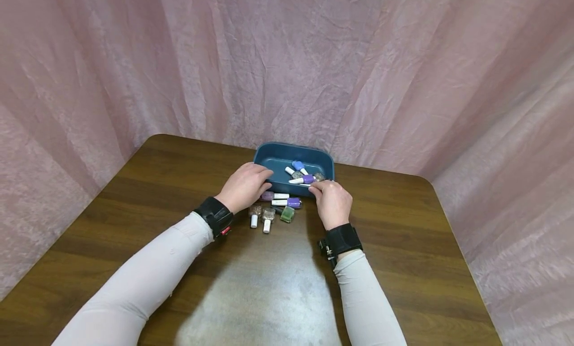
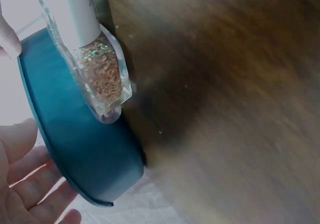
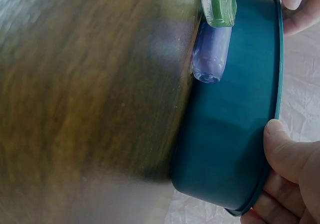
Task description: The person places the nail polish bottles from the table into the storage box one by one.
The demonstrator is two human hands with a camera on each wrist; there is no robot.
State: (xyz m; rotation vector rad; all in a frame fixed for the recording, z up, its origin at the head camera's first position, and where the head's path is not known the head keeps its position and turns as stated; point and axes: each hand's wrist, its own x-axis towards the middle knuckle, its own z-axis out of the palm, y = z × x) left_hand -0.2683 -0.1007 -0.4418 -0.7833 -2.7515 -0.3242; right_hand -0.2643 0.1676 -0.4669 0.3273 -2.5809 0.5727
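The brown wooden table point(image 1: 394, 236) spreads across the lower half of the head view, with a teal bin point(image 1: 293, 187) at its far edge, just above the frame's centre. The left hand point(image 1: 246, 183) holds the bin's lower-left rim, fingers over the edge; the right hand point(image 1: 334, 201) grips the lower-right rim between thumb and fingers. Inside, grouped toward the right, lie a blue bottle point(image 1: 298, 165), a purple bottle point(image 1: 309, 178) and two glitter bottles point(image 1: 319, 177). Outside, below the bin's near wall, lie a mauve bottle point(image 1: 267, 196), a violet bottle point(image 1: 294, 202), a green bottle point(image 1: 287, 214) and two brown glitter bottles point(image 1: 268, 215), white caps pointing toward the bottom of the frame.
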